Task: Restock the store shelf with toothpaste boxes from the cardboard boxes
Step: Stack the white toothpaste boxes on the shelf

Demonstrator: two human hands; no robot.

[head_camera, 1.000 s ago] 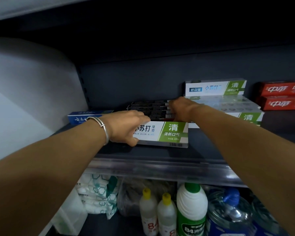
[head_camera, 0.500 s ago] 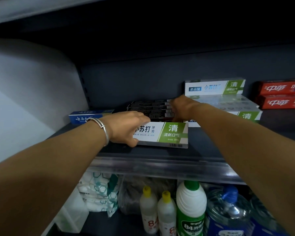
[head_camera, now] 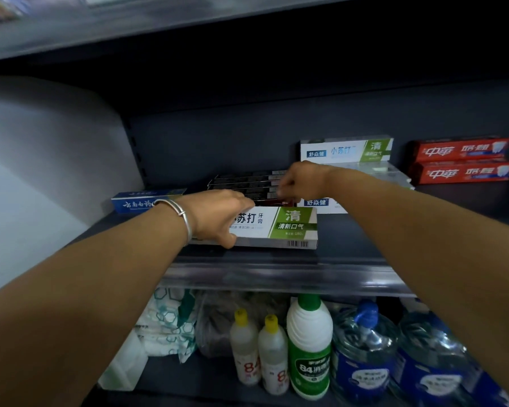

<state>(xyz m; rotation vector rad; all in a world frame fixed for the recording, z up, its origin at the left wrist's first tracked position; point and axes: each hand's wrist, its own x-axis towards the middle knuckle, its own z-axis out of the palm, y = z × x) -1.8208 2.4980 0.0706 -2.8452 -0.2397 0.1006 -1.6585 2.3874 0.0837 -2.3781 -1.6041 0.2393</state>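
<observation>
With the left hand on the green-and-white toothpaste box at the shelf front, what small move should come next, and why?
Probably slide that green-and-white box back toward the dark boxes. The left hand grips its left end, and it sits near the shelf's front lip, ahead of the other stock. The right hand is at the dark boxes, seemingly steadying them.
</observation>
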